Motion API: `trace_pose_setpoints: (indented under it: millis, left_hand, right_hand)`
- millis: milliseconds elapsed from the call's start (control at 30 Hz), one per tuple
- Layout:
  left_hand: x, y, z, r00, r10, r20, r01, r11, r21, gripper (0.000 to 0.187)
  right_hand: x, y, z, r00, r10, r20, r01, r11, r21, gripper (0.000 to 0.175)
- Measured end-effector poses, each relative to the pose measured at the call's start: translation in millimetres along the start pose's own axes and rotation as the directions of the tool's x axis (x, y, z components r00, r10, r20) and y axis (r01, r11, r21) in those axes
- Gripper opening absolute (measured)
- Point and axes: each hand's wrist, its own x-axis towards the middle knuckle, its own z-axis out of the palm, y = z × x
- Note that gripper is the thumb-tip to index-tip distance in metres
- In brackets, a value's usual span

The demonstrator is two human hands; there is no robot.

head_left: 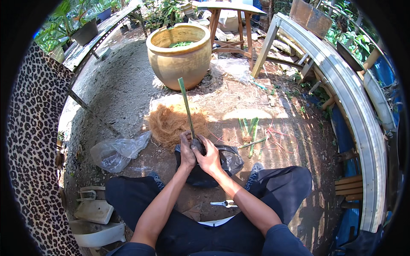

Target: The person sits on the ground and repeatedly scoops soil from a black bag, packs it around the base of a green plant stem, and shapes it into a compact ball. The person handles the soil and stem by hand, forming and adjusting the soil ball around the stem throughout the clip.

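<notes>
My left hand and my right hand are cupped together around a dark ball of soil. Out of its top rises a long, narrow green leaf cutting, nearly upright and leaning slightly left. Directly beneath my hands is a black plastic bag, its contents mostly hidden by them. A heap of orange-brown coconut fibre lies just beyond my left hand. To the right on the ground are several green leaf pieces and loose pink strings. White-handled shears rest between my legs.
A clear plastic bag lies at left. Ahead stands a large glazed clay pot with green plants inside, near a wooden-legged table. A long metal rail curves along the right. White basins sit at lower left.
</notes>
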Motion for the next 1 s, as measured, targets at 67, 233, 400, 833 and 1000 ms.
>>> trace_pose_setpoints:
  millis: [67,233,400,833,1000]
  left_hand:
    - [-3,4,1,0.996,0.064,0.059,-0.074,0.975,0.209,0.073]
    - [-14,15,14,0.978,0.203,0.055,-0.201,0.826,0.527,0.077]
    - [-16,17,28,0.902,-0.404,-0.153,0.351,0.892,-0.285,0.08]
    - [-5,16,42,0.862,-0.506,0.002,0.44,0.747,-0.499,0.089]
    - [-1,13,43,0.844,-0.536,-0.008,0.458,0.729,-0.509,0.087]
  right_hand:
    - [2,-3,0,0.99,0.137,0.014,-0.138,0.984,0.114,0.048]
    - [8,5,-7,0.947,0.318,0.035,-0.318,0.922,0.224,0.045]
    - [7,12,-1,0.987,0.161,-0.024,-0.143,0.93,0.34,0.048]
    - [21,20,0,0.974,0.19,-0.121,-0.166,0.969,0.183,0.025]
    - [24,23,0,0.989,0.096,-0.111,-0.067,0.969,0.239,0.023]
